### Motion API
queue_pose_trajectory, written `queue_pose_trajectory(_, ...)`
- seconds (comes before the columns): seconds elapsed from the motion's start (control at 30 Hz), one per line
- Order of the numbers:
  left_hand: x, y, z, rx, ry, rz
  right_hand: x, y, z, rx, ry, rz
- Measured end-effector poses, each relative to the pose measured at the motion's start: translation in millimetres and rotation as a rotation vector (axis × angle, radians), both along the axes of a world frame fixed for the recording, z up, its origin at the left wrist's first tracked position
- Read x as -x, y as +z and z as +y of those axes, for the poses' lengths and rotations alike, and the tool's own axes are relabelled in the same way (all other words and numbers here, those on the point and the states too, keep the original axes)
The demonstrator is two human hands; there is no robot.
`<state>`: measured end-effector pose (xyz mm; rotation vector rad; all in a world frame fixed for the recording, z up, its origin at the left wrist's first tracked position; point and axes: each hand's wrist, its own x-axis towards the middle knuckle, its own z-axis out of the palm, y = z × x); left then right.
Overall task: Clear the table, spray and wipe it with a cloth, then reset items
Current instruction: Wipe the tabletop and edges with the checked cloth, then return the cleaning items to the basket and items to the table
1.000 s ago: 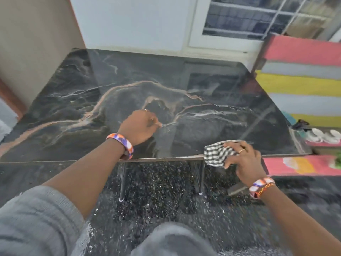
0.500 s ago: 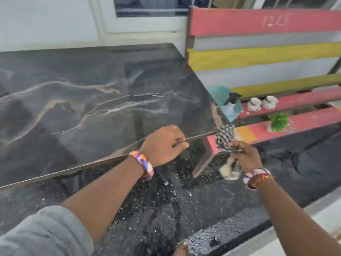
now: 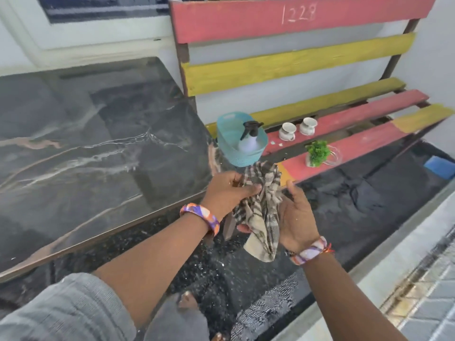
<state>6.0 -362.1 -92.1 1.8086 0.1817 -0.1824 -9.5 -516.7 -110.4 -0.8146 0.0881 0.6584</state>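
Observation:
A checked cloth (image 3: 263,207) hangs crumpled between both hands, just off the right front corner of the dark marble table (image 3: 93,148). My left hand (image 3: 227,191) grips its upper part with curled fingers. My right hand (image 3: 296,217) holds the cloth from the right, palm against it, with its fingers hidden behind the fabric. On the bench, a spray bottle (image 3: 248,137) with a black trigger stands in a teal basket (image 3: 240,141). Two white cups (image 3: 296,129) and a small green plant (image 3: 317,152) sit on the bench seat.
The striped red and yellow bench (image 3: 295,65) stands close to the table's right side. A blue sponge-like block (image 3: 439,166) lies on the dark floor at far right. A pale tiled step runs along the lower right. My foot shows at the bottom.
The view swung right from the table to the bench. My left hand left the tabletop and joined my right hand on the cloth, which came off the table edge.

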Motion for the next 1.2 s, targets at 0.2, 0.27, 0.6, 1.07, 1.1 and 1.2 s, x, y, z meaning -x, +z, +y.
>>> queue_pose_trajectory(0.2,-64,0,-14,0.017,-0.079,-0.051,-61,15,-8,0.249,-0.127,-0.179)
queue_pose_trajectory(0.27,-92,11,-12,0.064,-0.13,0.003,-88,16,-12,0.218,-0.153,-0.172)
queue_pose_trajectory(0.6,-239,75,10,-0.133,-0.395,-0.073,-242,21,-26,0.224,-0.14,-0.046)
queue_pose_trajectory(1.07,-344,94,38,0.744,0.148,0.096,-365,27,29,0.304,0.142,-0.204)
queue_pose_trajectory(1.1,-349,93,36,0.732,0.124,0.089,-375,30,30,0.379,0.163,-0.228)
queue_pose_trajectory(1.2,-368,89,34,0.641,0.076,0.08,-409,37,24,0.389,0.154,-0.218)
